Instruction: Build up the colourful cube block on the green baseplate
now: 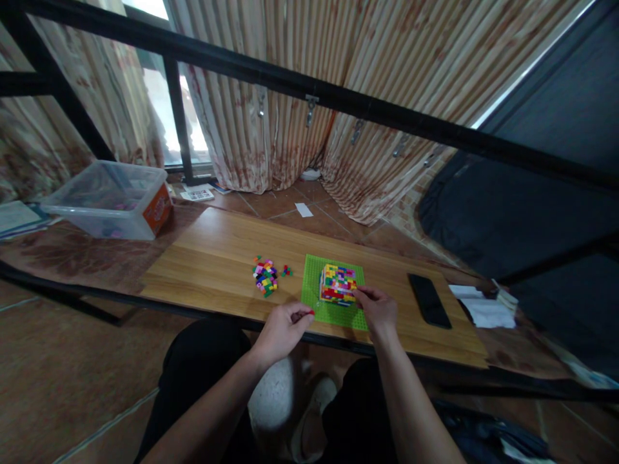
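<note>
1. Left hand [284, 327] pinches a red brick [311, 312]; right hand [381, 311] at the brick structure [337, 282], hold unclear.
2. Structure's long axis runs left-right on green baseplate [338, 316].
3. Wooden board [207, 248] beneath; striped curtains [300, 142] beyond.

Left hand [285, 332] and right hand [380, 316]: bare, fingers slender. Left forearm [213, 403] and right forearm [413, 399]: bare, smooth in outline, tapering toward the wrists. Trousers [206, 351]: black, loose, plain at this resolution. Shoe [323, 390], near side between legs: pale, low-cut, rounded; finer detail blurred.
</note>
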`<action>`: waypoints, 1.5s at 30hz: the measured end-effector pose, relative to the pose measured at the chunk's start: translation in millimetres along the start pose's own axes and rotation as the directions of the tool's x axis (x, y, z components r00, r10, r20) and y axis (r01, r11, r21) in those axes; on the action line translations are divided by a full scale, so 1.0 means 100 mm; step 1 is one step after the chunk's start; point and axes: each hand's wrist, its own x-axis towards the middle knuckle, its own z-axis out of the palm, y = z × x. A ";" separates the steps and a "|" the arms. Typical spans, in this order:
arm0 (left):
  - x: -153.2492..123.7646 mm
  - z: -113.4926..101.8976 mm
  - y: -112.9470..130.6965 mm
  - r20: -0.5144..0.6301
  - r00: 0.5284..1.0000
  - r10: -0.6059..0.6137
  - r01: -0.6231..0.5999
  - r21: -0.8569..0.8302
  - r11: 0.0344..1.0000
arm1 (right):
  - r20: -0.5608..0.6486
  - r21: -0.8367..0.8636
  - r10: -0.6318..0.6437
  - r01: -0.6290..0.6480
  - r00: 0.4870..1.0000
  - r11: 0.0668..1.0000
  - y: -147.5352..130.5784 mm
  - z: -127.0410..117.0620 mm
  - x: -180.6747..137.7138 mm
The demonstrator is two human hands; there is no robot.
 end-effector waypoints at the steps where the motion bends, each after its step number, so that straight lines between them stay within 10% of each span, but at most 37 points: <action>1: 0.00 0.00 0.00 -0.001 1.000 -0.001 0.001 0.003 1.000 | -0.002 0.009 0.008 -0.008 1.000 1.000 0.01 0.01 0.00; 16: 0.02 0.00 -0.11 0.006 1.000 -0.003 0.003 -0.090 0.996 | -0.076 -0.074 -0.146 0.140 0.986 0.987 0.13 -0.09 -0.49; 25: 0.02 0.04 0.07 0.069 0.998 -0.012 0.035 -0.348 0.937 | 0.336 -0.073 -0.324 0.367 0.885 0.927 -0.11 0.33 -1.05; 36: 0.02 0.04 0.07 0.049 0.996 -0.080 0.092 -0.369 0.925 | 0.299 -0.096 -0.397 0.442 0.867 0.892 -0.12 0.34 -1.01; 45: 0.05 -0.01 -0.03 -0.028 0.989 -0.145 0.130 -0.303 0.944 | 0.117 -0.374 -0.434 0.444 0.893 0.814 -0.14 -0.07 -0.30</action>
